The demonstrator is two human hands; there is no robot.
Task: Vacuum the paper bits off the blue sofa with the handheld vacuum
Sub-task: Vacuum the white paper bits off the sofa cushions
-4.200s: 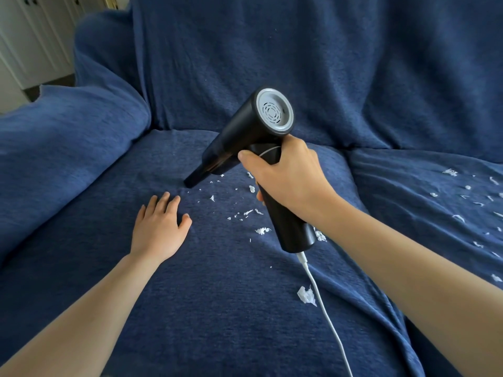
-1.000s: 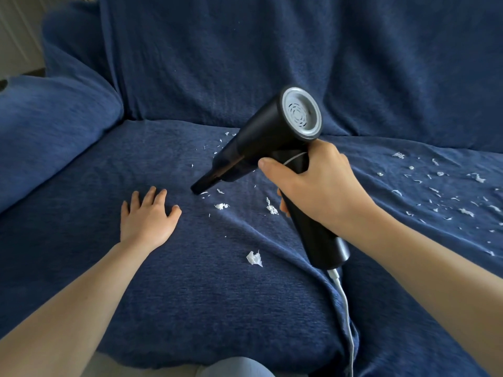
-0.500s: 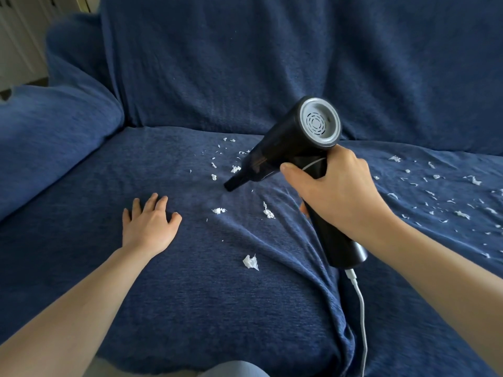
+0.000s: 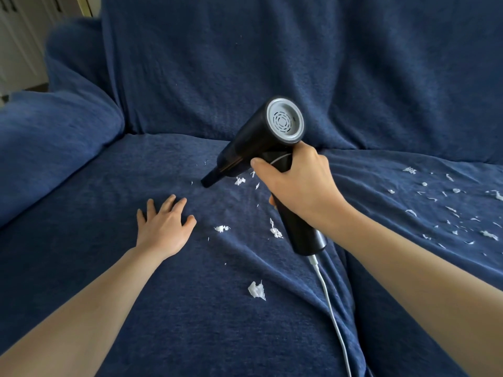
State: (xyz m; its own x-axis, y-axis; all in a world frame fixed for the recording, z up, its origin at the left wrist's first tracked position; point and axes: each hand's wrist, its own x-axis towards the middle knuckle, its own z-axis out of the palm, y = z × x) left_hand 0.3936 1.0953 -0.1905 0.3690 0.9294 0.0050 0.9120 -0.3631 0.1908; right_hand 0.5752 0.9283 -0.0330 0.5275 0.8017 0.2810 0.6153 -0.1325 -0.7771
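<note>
We see the right hand gripping a black vacuum, nozzle touching the blue sofa among paper bits; the left hand rests flat, fingers spread.

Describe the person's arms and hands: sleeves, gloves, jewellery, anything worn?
Nothing worn that shows. Both forearms are bare from the frame edge to the wrist, with no sleeves in view. The left hand and right hand have no gloves, and no watch or bands at the wrists. No rings on the visible fingers.
</note>
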